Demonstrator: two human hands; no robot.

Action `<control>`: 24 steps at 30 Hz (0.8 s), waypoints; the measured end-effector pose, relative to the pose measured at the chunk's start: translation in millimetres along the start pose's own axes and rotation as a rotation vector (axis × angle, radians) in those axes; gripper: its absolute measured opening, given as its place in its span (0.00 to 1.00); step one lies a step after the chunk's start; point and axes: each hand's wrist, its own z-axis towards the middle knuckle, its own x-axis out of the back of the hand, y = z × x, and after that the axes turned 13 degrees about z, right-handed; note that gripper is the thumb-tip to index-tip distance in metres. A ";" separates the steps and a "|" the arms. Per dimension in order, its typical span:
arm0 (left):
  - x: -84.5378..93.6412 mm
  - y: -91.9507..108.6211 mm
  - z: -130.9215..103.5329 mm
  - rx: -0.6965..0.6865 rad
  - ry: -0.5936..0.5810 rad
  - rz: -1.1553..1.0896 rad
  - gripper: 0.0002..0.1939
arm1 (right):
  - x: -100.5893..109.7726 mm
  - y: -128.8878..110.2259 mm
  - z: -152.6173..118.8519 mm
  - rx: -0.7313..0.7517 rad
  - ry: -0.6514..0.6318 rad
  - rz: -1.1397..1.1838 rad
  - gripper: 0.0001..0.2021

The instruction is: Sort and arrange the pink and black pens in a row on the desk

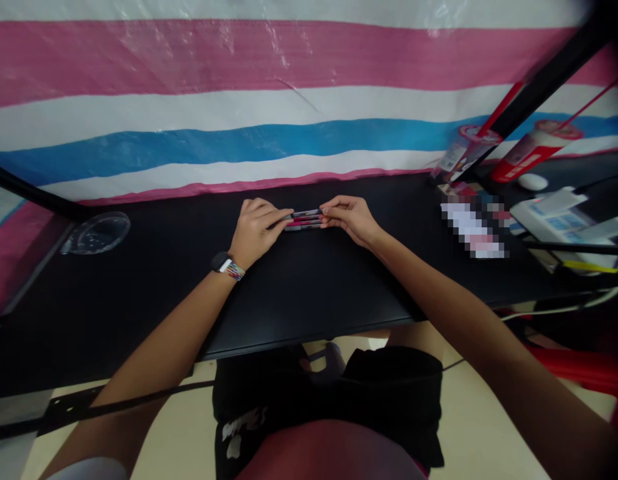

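Note:
Three slim pens (305, 221) lie side by side across the black desktop, one with a pink-red barrel between darker or greyer ones. My left hand (259, 225), with a watch (222, 262) on its wrist, pinches their left ends between thumb and fingers. At the right ends, the thumb and fingertips of my right hand (349, 219) are closed on the pens too. Fingertips hide both ends of the row, so the tips and caps cannot be made out.
A clear plastic lid (99, 233) lies at the left. On the right stand a clear cup with a red straw (463, 155) and a red-and-white cup (536, 152), near a white mouse (533, 182), a blurred-out paper (473, 230) and white boxes (559, 210). Striped sheeting (239, 147) hangs behind the desk.

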 end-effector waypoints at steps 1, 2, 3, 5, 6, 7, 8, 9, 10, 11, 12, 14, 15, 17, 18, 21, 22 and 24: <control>0.6 -1.6 0.2 -0.015 -0.013 0.002 0.13 | -0.5 0.7 -0.4 0.004 -0.004 -0.003 0.16; 1.0 -3.2 0.5 -0.028 -0.026 0.002 0.14 | -0.8 1.4 -0.7 0.005 -0.004 -0.006 0.17; 1.1 -4.6 0.7 -0.039 -0.038 0.000 0.14 | -0.9 1.8 -0.9 0.006 -0.004 -0.009 0.17; 0.6 -6.8 1.0 -0.054 -0.058 -0.008 0.14 | -0.3 2.2 -1.2 0.005 -0.003 -0.009 0.18; 0.2 -7.5 1.0 -0.060 -0.068 -0.011 0.14 | 0.2 2.2 -1.2 0.002 -0.003 -0.004 0.18; -0.2 -8.1 1.0 -0.066 -0.074 -0.012 0.14 | 0.8 2.2 -1.3 -0.003 -0.004 0.002 0.17; -0.6 -8.3 0.9 -0.072 -0.077 -0.013 0.14 | 1.5 2.1 -1.3 -0.010 -0.004 0.009 0.17; -0.8 -8.3 0.7 -0.080 -0.078 -0.012 0.14 | 2.1 2.2 -1.2 -0.021 -0.003 0.014 0.17; -1.0 -8.0 0.5 -0.087 -0.079 -0.010 0.14 | 2.8 2.2 -1.2 -0.033 -0.002 0.018 0.17; -1.0 -7.4 0.4 -0.093 -0.079 -0.009 0.15 | 3.3 2.3 -1.1 -0.043 -0.001 0.020 0.17; -0.9 -6.7 0.4 -0.099 -0.079 -0.008 0.15 | 3.8 2.4 -1.0 -0.048 -0.002 0.022 0.18; -0.7 -5.2 0.5 -0.098 -0.080 -0.006 0.17 | 4.4 2.6 -0.7 -0.046 -0.009 0.026 0.20; -0.7 -4.4 0.7 -0.090 -0.075 -0.004 0.17 | 4.4 2.5 -0.5 -0.041 -0.014 0.030 0.20; -0.6 -3.3 1.2 -0.061 -0.053 0.000 0.16 | 4.0 2.2 -0.2 -0.036 -0.021 0.035 0.20; -0.6 -2.9 1.4 -0.046 -0.043 -0.001 0.16 | 3.5 1.8 -0.1 -0.037 -0.023 0.032 0.20; -0.6 -1.4 1.6 -0.008 -0.044 -0.034 0.21 | 1.7 0.0 -0.3 -0.024 -0.031 0.005 0.21; -0.5 -0.8 1.6 0.003 -0.047 -0.053 0.24 | 1.3 -0.7 -0.4 -0.018 -0.038 -0.005 0.21; -0.2 0.6 1.7 0.031 -0.028 -0.092 0.24 | 1.4 -1.9 -0.2 -0.003 -0.050 -0.017 0.21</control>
